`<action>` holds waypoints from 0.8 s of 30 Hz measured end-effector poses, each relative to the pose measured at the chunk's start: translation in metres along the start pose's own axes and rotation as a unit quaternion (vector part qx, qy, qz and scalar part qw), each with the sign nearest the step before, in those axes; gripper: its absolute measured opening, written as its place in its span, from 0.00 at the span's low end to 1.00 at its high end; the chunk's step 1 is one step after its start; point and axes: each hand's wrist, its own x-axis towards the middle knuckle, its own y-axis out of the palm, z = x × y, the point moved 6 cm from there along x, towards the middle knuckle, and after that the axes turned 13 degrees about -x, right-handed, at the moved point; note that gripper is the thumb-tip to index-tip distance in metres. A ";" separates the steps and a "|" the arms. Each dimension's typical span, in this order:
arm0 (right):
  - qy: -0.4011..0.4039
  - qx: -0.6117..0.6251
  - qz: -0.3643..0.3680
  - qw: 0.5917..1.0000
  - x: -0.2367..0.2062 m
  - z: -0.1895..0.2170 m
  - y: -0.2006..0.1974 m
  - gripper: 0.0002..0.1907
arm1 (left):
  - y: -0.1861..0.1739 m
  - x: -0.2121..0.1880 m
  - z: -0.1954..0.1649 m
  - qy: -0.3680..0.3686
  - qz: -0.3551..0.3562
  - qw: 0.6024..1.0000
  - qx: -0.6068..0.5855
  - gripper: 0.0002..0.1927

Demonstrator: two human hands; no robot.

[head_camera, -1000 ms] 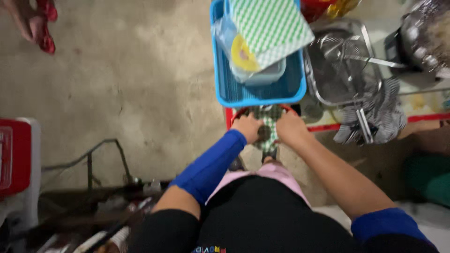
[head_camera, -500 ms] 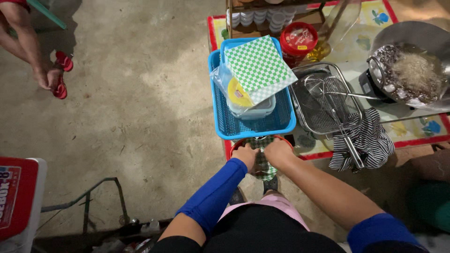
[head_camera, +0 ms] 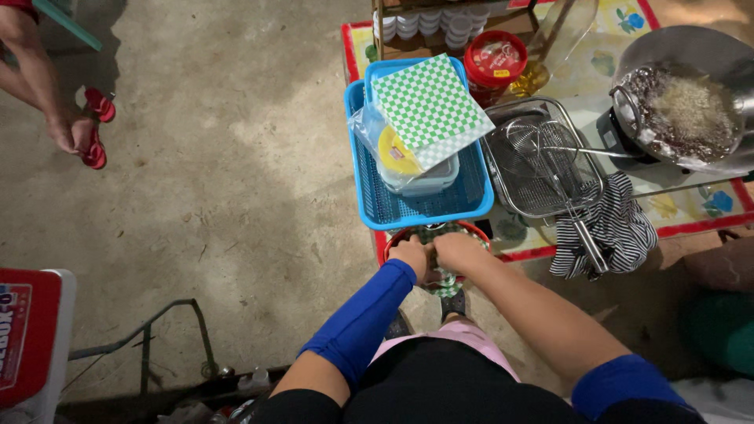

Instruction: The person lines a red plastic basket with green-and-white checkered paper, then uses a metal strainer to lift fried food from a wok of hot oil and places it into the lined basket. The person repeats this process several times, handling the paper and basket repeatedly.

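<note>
I look down on a bare concrete floor (head_camera: 236, 196) and a low patterned surface (head_camera: 675, 208). My left hand (head_camera: 412, 255) and right hand (head_camera: 455, 251) meet over a red-rimmed basket (head_camera: 440, 235) at its near edge, fingers curled on the rim. A blue tray (head_camera: 428, 208) crowds just beyond; a wire strainer (head_camera: 542, 157) lies alongside.

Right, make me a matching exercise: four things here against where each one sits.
Things:
1. checked paper
2. skimmer
3. striped cloth
4. red basket

Places:
A. under both hands
B. in the metal tray
C. hanging over the table edge
D. on top of the blue basket

Pairs: 1-D, 2-B, 3-C, 4-A
</note>
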 end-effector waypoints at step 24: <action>0.189 0.570 -0.135 0.788 -0.099 -0.165 0.056 0.18 | -0.020 -0.023 0.087 0.025 -0.376 0.899 -0.223 0.10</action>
